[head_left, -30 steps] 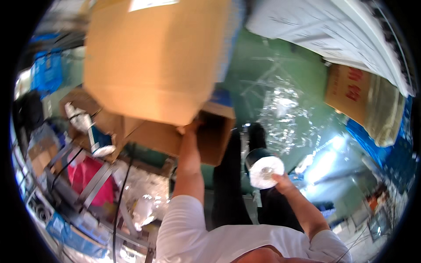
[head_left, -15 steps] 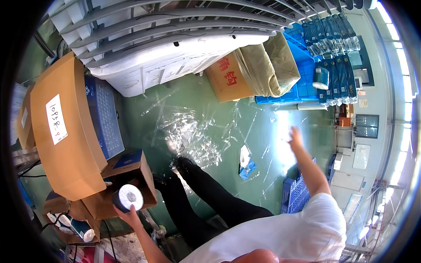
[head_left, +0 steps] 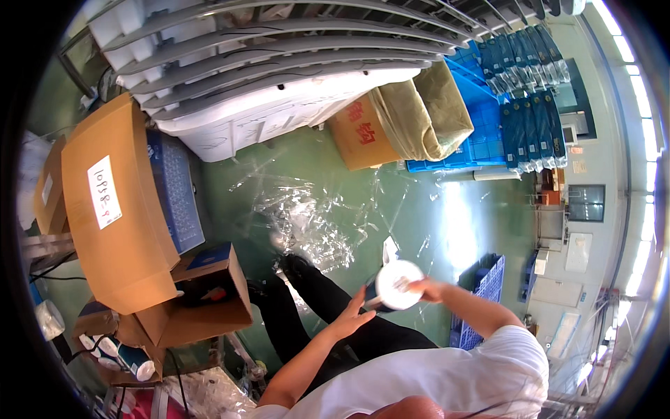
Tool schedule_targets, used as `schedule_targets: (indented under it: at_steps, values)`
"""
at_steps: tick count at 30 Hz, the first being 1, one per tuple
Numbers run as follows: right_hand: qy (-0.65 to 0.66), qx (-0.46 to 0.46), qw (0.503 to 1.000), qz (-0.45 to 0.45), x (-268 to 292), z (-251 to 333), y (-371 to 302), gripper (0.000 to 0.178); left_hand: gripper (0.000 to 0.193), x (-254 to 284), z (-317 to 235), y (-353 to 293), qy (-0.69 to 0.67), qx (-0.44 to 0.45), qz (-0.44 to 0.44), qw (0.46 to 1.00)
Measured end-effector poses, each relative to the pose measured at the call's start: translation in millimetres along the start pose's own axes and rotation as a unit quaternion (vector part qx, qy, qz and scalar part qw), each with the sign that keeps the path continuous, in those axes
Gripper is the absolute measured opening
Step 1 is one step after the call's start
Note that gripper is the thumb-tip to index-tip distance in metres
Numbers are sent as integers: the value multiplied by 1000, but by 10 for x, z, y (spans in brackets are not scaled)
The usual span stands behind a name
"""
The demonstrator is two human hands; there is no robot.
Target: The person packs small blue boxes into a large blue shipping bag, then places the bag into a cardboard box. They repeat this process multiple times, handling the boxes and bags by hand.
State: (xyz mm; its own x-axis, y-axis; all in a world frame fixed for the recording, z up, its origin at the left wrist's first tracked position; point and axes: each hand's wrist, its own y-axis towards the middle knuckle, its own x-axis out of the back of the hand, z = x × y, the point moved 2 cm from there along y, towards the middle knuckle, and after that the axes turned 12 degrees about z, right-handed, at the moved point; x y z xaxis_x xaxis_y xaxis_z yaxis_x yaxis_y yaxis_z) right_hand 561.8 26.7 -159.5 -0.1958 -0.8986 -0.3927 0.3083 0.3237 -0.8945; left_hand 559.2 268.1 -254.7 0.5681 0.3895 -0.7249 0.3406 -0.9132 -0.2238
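Observation:
A wrapped roll (head_left: 395, 285) with a white round end and a dark side is between my hands, above my thighs. My left hand (head_left: 349, 322) grips its dark side from the left. The fingers of my right hand (head_left: 434, 289) hold the right rim of the white end, slightly blurred. An open cardboard box (head_left: 241, 297) stands left of my legs, its inside mostly dark. More rolls with white ends (head_left: 143, 369) lie in a torn carton at the lower left.
A large carton (head_left: 115, 209) leans beside a blue crate (head_left: 178, 192) on the left. Clear plastic scraps (head_left: 307, 216) litter the green floor. Ahead stand white stacked panels (head_left: 279, 105), a lined carton (head_left: 363, 133) and blue wrapped packs (head_left: 534, 133). A blue pallet (head_left: 481, 300) is at right.
My left hand has carried the roll from the open box to the middle. My outstretched right hand has come back to it. Another roll near the blue packs is gone from view there.

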Motion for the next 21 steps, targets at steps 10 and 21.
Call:
schedule_targets:
  at_steps: [10,21]
  values:
    - [52,204,856,-472,1789,834,-956,61,17,2219,411,-2157,179,-74,-700,687]
    - [-154,-187,965,-95,-67,-664,1272,43,38,4662,473,-3317,357,324,-754,446]
